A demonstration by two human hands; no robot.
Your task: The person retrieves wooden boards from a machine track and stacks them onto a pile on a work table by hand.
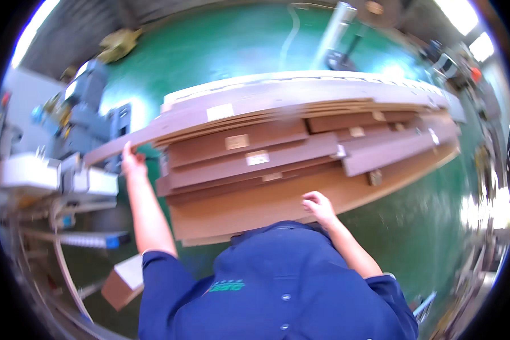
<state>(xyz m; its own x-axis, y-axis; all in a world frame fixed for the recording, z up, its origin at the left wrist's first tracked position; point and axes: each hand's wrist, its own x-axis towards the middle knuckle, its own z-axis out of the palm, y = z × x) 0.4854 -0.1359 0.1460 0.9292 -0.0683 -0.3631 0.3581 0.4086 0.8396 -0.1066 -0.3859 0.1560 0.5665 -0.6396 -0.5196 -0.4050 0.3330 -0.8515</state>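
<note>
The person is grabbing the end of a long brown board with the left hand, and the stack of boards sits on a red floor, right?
Not quite. The floor is green, not red, as the head view shows. The rest holds: the left hand grips the end of a long brown board from the stack of boards.

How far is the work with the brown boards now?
Done: many brown boards lie stacked over the green floor. In hand: the left hand grips the end of one long board; the right hand rests on the lowest panel. Left: that board remains unmoved.

L hand (131,161) grips long board (153,135) end — R hand (318,205) on board stack (266,198)
</note>
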